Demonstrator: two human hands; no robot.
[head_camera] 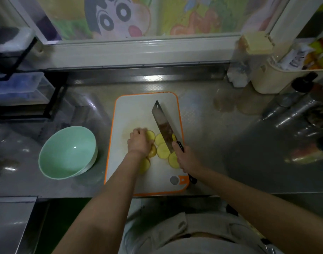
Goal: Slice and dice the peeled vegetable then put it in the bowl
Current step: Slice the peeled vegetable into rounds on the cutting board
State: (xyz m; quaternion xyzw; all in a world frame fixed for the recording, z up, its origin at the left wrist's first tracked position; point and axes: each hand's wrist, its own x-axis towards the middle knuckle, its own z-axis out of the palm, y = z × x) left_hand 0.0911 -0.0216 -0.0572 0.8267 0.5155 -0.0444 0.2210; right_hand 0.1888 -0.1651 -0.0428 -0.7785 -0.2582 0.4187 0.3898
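A dim steel counter runs under a window with a cartoon film. On the orange-rimmed cutting board lie yellow vegetable slices — the left hand curls over some, the right hand grips a cleaver angled above others. A green bowl sits just left of the board.

A home kitchen: steel counter, cutting board with vegetable slices under the curled left grip, cleaver held in the right grip, seasoning container beyond it rightward, cartoon window film farther back.
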